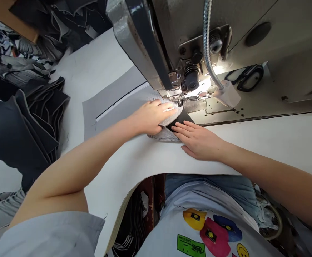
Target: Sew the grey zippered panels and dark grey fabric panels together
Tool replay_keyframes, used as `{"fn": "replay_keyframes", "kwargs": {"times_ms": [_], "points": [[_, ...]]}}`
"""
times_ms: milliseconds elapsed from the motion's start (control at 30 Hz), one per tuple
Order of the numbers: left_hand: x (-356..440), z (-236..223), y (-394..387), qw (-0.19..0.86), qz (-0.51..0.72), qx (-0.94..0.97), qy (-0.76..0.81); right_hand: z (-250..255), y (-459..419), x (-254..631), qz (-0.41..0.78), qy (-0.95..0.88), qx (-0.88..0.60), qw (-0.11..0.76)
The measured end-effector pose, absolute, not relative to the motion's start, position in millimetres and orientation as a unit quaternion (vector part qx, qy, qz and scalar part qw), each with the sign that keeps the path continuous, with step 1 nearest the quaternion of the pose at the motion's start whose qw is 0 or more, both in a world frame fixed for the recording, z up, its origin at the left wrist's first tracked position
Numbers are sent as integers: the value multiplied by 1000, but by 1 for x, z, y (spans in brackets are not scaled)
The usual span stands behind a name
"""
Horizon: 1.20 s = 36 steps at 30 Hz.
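Observation:
Light grey fabric with a mesh side (162, 135) lies folded at the needle area of a sewing machine (181, 100). My left hand (152, 116) is on its upper layer, fingers bent over the mesh and thumb at the fold's edge, gripping it close to the presser foot. A black fabric piece (182, 119) shows between the layers and runs toward the needle. Flat on this black piece and the mesh edge rests my right hand (198, 139), its fingers stretched out. Leftward spreads the flat grey panel (110, 96), which carries a thin black line. Its underside is hidden.
Black-handled scissors (249, 77) lie on the machine bed behind a white lamp head (227, 94). Stacks of dark grey cut fabric (19, 125) hang over the table's left side. The white tabletop (265, 142) curves inward in front of my body.

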<state>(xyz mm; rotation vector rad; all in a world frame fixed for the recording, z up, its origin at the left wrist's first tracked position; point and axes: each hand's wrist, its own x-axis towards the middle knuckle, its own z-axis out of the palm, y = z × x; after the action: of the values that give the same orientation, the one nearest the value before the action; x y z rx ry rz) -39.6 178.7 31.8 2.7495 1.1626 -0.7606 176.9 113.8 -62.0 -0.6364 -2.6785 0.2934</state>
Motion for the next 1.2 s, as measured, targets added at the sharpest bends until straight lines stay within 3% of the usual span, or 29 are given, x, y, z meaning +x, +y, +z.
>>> {"fn": "replay_keyframes", "kwargs": {"times_ms": [200, 333, 600, 900, 1200], "points": [[-55, 25, 175, 155, -99, 909, 373, -62, 114, 177, 107, -951, -222, 187], [-45, 9, 174, 157, -12, 836, 526, -60, 115, 177, 105, -952, -221, 184], [-42, -11, 173, 91, 17, 871, 483, -57, 115, 177, 112, -954, -217, 175], [-20, -10, 190, 173, 32, 773, 609, -54, 115, 177, 106, -958, -213, 162], [-17, -15, 193, 204, 80, 783, 582, -53, 116, 178, 108, -959, -211, 154]]}}
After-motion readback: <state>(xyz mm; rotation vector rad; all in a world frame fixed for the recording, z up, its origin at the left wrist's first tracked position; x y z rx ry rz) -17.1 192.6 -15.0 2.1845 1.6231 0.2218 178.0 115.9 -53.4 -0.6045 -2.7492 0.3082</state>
